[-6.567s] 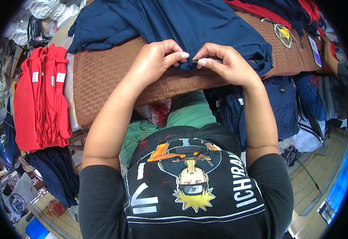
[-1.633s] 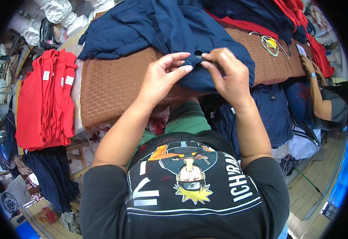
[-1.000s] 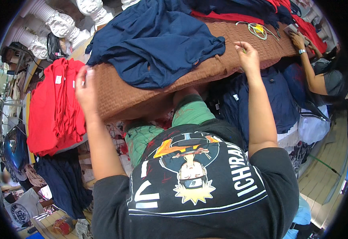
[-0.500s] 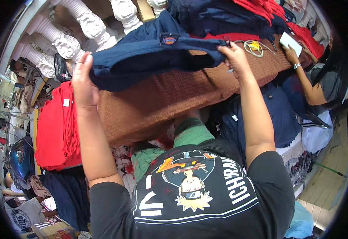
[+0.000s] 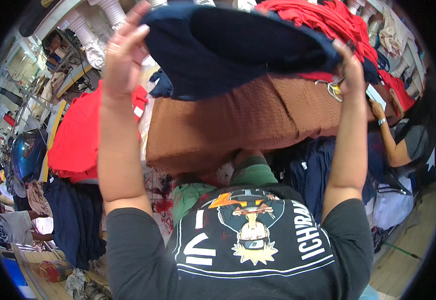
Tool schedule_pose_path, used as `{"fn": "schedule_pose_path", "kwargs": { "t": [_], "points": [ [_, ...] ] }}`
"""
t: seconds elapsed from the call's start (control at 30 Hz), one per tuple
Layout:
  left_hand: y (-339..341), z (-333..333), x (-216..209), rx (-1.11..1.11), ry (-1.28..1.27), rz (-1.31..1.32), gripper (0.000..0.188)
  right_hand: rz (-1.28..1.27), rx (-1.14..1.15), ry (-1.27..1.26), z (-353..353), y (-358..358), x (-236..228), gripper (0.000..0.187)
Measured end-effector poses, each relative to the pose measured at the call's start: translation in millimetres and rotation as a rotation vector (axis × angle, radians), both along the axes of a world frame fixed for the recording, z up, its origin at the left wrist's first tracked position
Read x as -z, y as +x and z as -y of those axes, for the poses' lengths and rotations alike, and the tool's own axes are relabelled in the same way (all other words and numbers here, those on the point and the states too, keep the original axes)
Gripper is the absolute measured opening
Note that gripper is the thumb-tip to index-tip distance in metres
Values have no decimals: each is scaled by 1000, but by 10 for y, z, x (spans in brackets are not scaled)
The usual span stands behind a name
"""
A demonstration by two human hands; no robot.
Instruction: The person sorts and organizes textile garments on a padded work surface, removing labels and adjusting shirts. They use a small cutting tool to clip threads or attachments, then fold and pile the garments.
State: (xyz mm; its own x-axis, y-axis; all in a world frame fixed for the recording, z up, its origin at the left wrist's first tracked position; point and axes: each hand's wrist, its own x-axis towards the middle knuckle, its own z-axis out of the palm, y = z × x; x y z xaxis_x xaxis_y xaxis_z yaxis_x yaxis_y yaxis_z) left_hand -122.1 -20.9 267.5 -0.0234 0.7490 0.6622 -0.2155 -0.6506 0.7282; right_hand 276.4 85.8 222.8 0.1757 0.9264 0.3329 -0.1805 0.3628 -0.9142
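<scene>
A navy pair of trousers (image 5: 218,80) is stretched between my raised hands, its wide waist opening facing me. My left hand (image 5: 125,55) holds one end of the waistband, fingers pointing up and thumb against the cloth. At the other end my right hand (image 5: 350,70) grips the band between thumb and fingers. The legs of the trousers are mostly hidden behind the waist part. Below them lies a padded surface covered with brown textured cloth (image 5: 218,125).
Red garments (image 5: 80,135) are heaped at the left, and more red cloth (image 5: 323,20) lies at the far right. Navy clothes (image 5: 308,167) hang by my right side. A co-worker's hand (image 5: 378,109) holds a white flat object at the right. White balusters (image 5: 85,35) stand behind.
Both hands have lifted the trousers, with my right hand moving further right. The waistband tilted, so the label inside it no longer shows and the opening looks larger.
</scene>
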Motion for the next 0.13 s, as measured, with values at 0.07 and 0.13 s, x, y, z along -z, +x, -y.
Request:
{"fn": "schedule_pose_path", "kwargs": {
  "t": [0.07, 0.13],
  "points": [
    [298, 275, -645, -179, -247, 188, 46, -54, -86, 37, 67, 383, -312, 20],
    [267, 611, -1073, -633, -266, -136, 58, -128, -157, 73, 65, 401, -475, 21]
  ]
}}
